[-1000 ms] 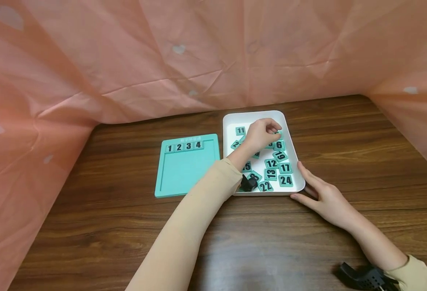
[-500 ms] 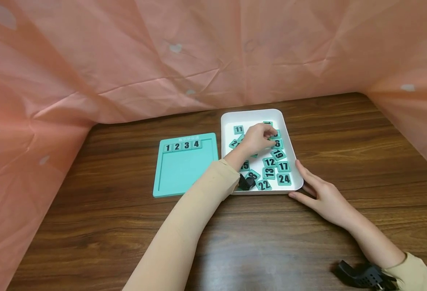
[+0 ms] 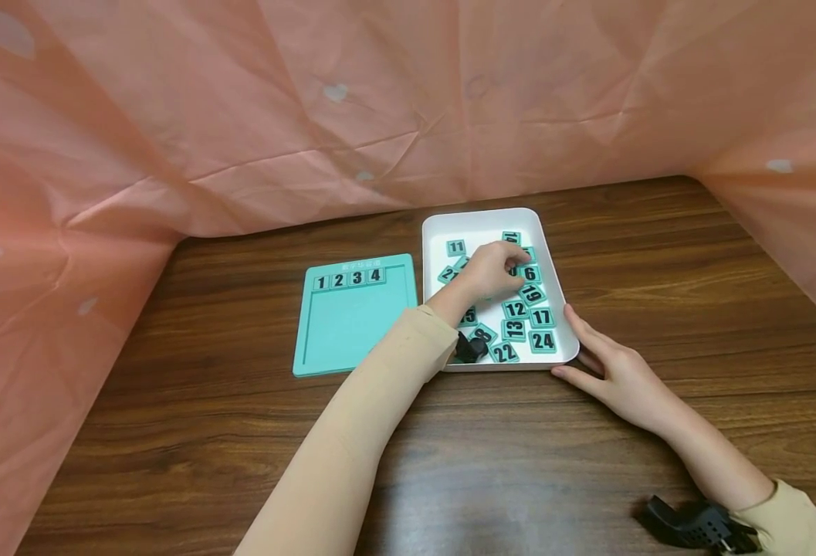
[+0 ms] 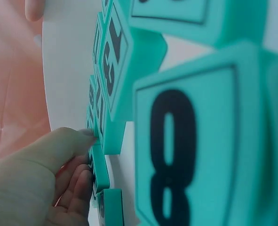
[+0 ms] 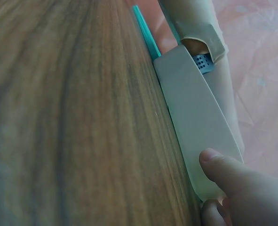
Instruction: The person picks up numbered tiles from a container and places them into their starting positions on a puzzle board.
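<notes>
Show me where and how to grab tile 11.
Probably pinch its left and right edges from above: tile 11 lies flat in the white tray, bare floor showing on both those sides, while other tiles crowd its near edge.

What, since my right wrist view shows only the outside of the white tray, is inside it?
Observer: Loose numbered tiles, among them 12, 17 and 24.
Operator: Where is the left hand?
Observer: Over the white tray, its thumb beside the 6 tile; I can't tell whether it grips any tile.
Operator: Does the teal board hold anything?
Observer: Yes: tiles 1, 2, 3 and 4, in a row along its far side.
</notes>
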Demonstrator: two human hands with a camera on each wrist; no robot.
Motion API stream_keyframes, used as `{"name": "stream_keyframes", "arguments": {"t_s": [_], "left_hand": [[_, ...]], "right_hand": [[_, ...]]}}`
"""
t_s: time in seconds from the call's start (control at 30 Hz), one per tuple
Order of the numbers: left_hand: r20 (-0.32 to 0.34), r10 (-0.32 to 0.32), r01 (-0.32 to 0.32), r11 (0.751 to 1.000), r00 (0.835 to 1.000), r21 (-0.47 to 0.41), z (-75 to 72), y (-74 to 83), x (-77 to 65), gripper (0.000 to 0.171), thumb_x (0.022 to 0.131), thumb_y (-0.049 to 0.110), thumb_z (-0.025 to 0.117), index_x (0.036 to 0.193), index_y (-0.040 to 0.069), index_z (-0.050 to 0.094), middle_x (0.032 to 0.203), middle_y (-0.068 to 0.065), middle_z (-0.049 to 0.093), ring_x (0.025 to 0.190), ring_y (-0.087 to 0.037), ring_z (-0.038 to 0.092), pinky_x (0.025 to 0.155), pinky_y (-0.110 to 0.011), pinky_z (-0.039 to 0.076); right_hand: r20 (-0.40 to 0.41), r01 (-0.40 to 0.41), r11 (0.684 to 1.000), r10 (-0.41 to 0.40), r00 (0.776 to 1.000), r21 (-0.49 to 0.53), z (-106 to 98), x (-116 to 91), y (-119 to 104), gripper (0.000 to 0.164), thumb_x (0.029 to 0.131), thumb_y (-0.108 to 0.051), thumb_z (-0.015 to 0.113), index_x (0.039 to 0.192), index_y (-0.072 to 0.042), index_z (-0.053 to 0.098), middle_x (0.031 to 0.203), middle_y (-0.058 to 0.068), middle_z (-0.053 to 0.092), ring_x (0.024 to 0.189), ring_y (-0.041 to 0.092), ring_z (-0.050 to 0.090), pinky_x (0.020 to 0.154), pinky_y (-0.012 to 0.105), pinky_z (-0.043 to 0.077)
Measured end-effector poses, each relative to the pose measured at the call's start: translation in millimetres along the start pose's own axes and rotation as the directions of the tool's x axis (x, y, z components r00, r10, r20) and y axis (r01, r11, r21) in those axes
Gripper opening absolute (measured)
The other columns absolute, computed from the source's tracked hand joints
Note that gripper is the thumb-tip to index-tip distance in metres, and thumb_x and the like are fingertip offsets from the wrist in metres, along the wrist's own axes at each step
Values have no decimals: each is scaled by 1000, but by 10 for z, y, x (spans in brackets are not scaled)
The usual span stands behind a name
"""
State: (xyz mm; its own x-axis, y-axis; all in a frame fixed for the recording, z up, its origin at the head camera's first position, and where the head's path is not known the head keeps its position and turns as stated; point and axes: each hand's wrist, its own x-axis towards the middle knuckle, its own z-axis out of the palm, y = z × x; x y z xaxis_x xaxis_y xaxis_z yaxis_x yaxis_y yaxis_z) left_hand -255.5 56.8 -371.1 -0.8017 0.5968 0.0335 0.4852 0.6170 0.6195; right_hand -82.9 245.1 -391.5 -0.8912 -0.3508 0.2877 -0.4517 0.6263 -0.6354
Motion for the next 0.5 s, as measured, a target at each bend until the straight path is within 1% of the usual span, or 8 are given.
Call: {"name": "stream_keyframes", "arguments": {"t_s": [0.1,0.27,0.37,0.5], "left_hand": [[13,22,-23,1000,1000,11,5,-6,0,35,86,11,70,120,6,66,109,-2,62,93,-9,52,79,-14,40],[24,38,-39,999,999,21,14,-5,4,35,86,11,70,120,5,65,110,-3,62,95,-10,52,80,-14,40],[13,41,-41,999,999,24,10,3,-4,35,85,11,70,120,5,65,109,-2,62,95,-10,52,81,-13,40],[-18,33,-34,999,999,-17,7,5,-25,35,84,10,70,118,5,64,106,-2,59,93,-9,52,80,-12,40]], "right_hand": [[0,0,1000,0,1000,5,4,0,3,83,85,-13,73,151,-8,24,145,27,34,124,-4,32,88,3,33],[-5,-3,1000,3,1000,4,7,-11,3,83,84,-12,74,151,-7,24,145,27,34,124,-4,33,88,4,34],[-2,-8,1000,8,1000,-5,8,-17,1,83,85,-13,73,151,-8,24,146,27,33,124,-3,33,88,3,33],[0,-2,1000,2,1000,-7,19,-15,4,83,85,-14,73,151,-8,24,146,26,33,124,-2,33,89,3,32]]}}
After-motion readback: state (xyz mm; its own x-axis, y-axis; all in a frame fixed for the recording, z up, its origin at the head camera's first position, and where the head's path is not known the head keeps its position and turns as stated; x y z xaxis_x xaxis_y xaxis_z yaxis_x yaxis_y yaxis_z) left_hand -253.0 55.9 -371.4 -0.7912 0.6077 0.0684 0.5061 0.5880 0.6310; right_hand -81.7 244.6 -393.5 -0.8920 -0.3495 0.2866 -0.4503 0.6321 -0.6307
